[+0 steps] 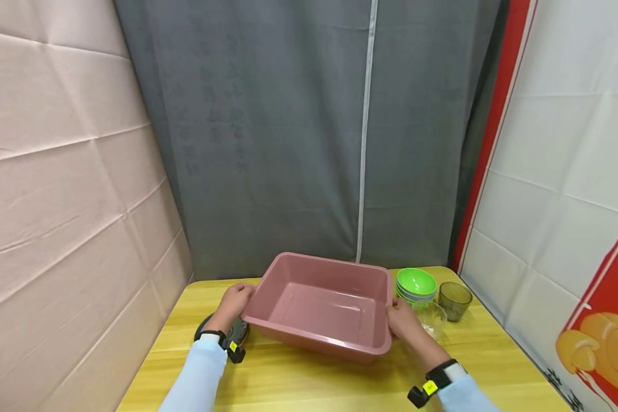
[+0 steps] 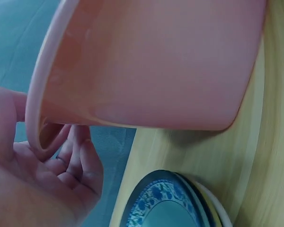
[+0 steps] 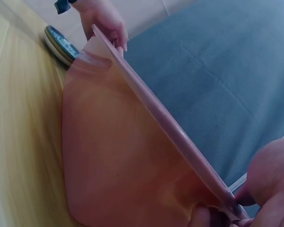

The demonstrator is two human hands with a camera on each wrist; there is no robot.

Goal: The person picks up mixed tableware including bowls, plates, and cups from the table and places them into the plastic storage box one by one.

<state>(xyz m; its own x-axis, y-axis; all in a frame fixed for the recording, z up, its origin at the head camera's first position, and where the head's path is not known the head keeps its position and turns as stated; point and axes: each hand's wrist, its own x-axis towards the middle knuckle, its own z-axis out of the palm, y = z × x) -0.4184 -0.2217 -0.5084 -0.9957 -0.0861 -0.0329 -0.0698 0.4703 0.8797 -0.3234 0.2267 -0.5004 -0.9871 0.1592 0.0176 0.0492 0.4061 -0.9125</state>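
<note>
While each grip [image 1: 235, 302] [image 1: 404, 321] holds the basin [image 1: 316, 312], wall characters [image 1: 553, 378] look blurred.

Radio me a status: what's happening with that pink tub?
Left hand, right hand: gripping opposite ends of pink tub. Tub empty inside. Possibly in the way: stacked plates near left hand, stacked bowls near right.

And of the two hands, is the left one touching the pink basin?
Touching. The left wrist view shows it: the left hand grips the pink basin, thumb and fingers on either side of its rim.
</note>
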